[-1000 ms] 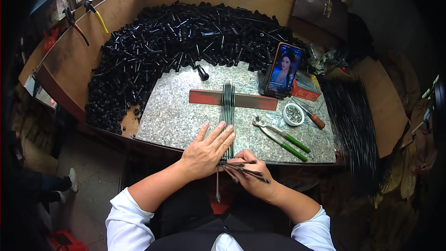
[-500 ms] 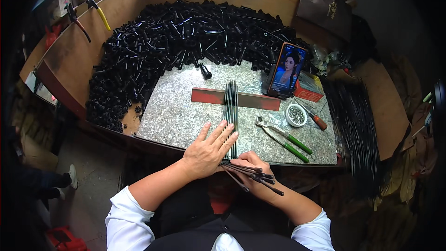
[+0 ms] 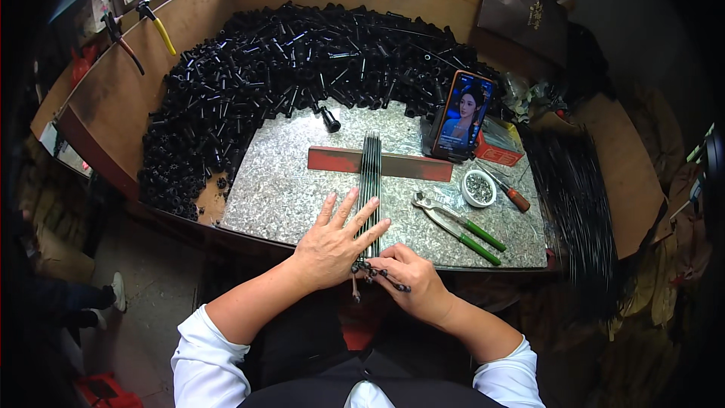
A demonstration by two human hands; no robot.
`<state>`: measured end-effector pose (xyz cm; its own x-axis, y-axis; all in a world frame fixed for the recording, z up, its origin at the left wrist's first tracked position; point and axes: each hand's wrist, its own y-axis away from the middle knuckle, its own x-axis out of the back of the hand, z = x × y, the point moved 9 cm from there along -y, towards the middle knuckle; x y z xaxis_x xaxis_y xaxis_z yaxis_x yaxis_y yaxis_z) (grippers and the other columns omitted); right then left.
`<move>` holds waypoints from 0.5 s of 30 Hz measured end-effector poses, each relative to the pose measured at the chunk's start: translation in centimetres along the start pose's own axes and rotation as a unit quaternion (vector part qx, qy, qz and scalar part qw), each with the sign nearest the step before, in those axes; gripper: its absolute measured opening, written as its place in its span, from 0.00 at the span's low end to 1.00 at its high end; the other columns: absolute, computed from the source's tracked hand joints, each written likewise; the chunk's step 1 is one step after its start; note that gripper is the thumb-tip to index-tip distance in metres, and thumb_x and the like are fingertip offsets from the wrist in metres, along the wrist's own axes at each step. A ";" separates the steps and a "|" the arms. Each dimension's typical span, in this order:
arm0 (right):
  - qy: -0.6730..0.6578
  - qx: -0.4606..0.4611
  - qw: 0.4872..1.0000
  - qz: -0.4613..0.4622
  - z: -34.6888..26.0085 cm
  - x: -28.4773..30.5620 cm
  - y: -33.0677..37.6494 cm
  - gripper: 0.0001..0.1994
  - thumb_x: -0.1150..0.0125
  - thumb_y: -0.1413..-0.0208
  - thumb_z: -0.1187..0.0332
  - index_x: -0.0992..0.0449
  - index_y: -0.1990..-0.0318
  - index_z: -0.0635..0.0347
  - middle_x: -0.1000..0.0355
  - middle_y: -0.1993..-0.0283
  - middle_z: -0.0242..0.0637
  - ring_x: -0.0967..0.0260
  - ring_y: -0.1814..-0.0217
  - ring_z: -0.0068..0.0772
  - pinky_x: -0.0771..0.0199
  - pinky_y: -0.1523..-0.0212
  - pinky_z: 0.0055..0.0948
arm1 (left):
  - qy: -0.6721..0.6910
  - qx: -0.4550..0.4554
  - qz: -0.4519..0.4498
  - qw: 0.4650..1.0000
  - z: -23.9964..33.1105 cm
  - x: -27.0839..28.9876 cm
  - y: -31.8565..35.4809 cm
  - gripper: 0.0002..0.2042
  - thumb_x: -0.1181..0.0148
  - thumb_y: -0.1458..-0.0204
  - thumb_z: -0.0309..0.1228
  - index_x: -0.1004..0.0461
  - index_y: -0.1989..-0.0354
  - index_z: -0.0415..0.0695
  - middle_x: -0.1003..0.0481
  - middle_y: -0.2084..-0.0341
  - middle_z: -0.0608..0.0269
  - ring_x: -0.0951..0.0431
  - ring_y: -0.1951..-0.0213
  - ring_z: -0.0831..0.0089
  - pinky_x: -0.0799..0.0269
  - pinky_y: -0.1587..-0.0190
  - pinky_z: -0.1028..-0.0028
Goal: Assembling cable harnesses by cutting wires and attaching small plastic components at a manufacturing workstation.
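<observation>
A bundle of thin black rods [image 3: 371, 181] lies lengthwise in front of me, its far part resting across a flat red bar [image 3: 330, 159]. My left hand [image 3: 326, 248] is spread flat over the near part of the bundle, fingers apart. Close beside it, at the table's front edge, my right hand [image 3: 418, 285] is closed around the rods' near ends, which have small dark knobs. Its fingertips are partly hidden. Right of the rods lie end-cutting pincers with green handles [image 3: 474, 243], on the speckled tabletop [image 3: 272, 181].
A heap of black tubular parts [image 3: 302, 53] fills the back and left inside wooden side boards [image 3: 189, 15]. At right are a white bowl of small metal pieces [image 3: 479, 189], a screwdriver [image 3: 518, 200], a propped phone [image 3: 466, 115], a red box [image 3: 500, 153] and many long black rods [image 3: 574, 204].
The knobbed near ends, which fanned out to the lower right, are now drawn closer together by my right hand. My left hand's fingers have spread wider over the rods.
</observation>
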<state>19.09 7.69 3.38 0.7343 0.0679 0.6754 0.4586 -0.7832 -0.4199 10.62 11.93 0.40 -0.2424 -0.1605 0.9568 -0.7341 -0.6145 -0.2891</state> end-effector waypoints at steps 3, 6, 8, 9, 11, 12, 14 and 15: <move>-0.052 0.016 0.998 0.016 0.5 0.0 0.0 0.11 0.38 0.51 0.77 0.24 0.58 0.64 0.31 0.66 0.42 0.29 0.69 0.39 0.27 0.68 0.32 | 0.007 0.006 -0.021 1.000 0.0 0.2 -0.3 0.41 0.37 0.58 0.53 0.42 0.35 0.50 0.48 0.33 0.49 0.54 0.32 0.47 0.58 0.34 0.47; -0.065 0.022 0.998 0.007 1.2 -0.8 0.1 0.11 0.38 0.51 0.78 0.24 0.58 0.65 0.31 0.64 0.43 0.28 0.67 0.41 0.27 0.67 0.33 | 0.035 0.005 -0.047 0.998 -0.1 0.7 -0.3 0.43 0.37 0.59 0.55 0.42 0.35 0.45 0.48 0.34 0.47 0.53 0.32 0.48 0.55 0.33 0.52; -0.056 0.027 0.998 0.000 0.9 -0.6 0.1 0.11 0.38 0.51 0.78 0.25 0.58 0.65 0.31 0.63 0.43 0.28 0.66 0.41 0.27 0.66 0.33 | 0.051 -0.011 -0.029 0.998 -0.1 0.8 -0.4 0.44 0.38 0.58 0.56 0.42 0.36 0.42 0.46 0.35 0.45 0.51 0.32 0.46 0.54 0.33 0.53; -0.047 0.033 0.998 -0.007 0.6 -0.5 0.1 0.11 0.38 0.50 0.77 0.25 0.57 0.65 0.31 0.62 0.44 0.28 0.65 0.42 0.27 0.66 0.33 | 0.052 -0.012 -0.028 0.998 -0.1 0.7 -0.4 0.44 0.38 0.58 0.56 0.42 0.36 0.42 0.46 0.35 0.45 0.51 0.32 0.46 0.54 0.33 0.53; -0.063 0.009 0.998 -0.021 0.5 -0.1 0.1 0.12 0.38 0.50 0.77 0.26 0.57 0.64 0.32 0.61 0.44 0.28 0.64 0.42 0.26 0.65 0.33 | -0.003 -0.026 -0.025 0.999 0.1 0.6 -0.3 0.44 0.39 0.57 0.57 0.42 0.36 0.40 0.45 0.36 0.44 0.50 0.33 0.46 0.52 0.34 0.54; -0.081 -0.014 0.996 -0.036 0.5 0.1 0.2 0.13 0.38 0.50 0.77 0.26 0.56 0.64 0.32 0.60 0.44 0.28 0.63 0.42 0.26 0.65 0.33 | -0.003 -0.026 -0.025 0.999 0.0 0.3 -0.2 0.44 0.39 0.57 0.57 0.42 0.36 0.40 0.45 0.36 0.44 0.50 0.33 0.46 0.52 0.34 0.54; -0.023 -0.003 0.999 -0.030 -0.1 2.4 -0.2 0.15 0.36 0.52 0.78 0.26 0.55 0.63 0.30 0.60 0.43 0.27 0.64 0.38 0.25 0.64 0.31 | -0.022 -0.032 0.002 0.999 -0.1 0.0 -0.1 0.42 0.39 0.56 0.54 0.42 0.36 0.41 0.45 0.36 0.44 0.50 0.33 0.46 0.51 0.34 0.54; -0.001 -0.010 1.000 -0.022 0.1 3.8 -0.4 0.17 0.34 0.53 0.79 0.26 0.54 0.63 0.29 0.60 0.41 0.27 0.64 0.33 0.24 0.64 0.28 | -0.059 -0.039 0.002 0.997 0.0 -0.3 -0.1 0.36 0.41 0.53 0.45 0.42 0.36 0.41 0.44 0.36 0.45 0.49 0.33 0.46 0.50 0.34 0.54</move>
<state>21.75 8.31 6.01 0.7149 0.1049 0.6913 0.4805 -0.7919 -0.3767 10.78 12.01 0.15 -0.1717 -0.2556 0.9514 -0.7817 -0.5524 -0.2895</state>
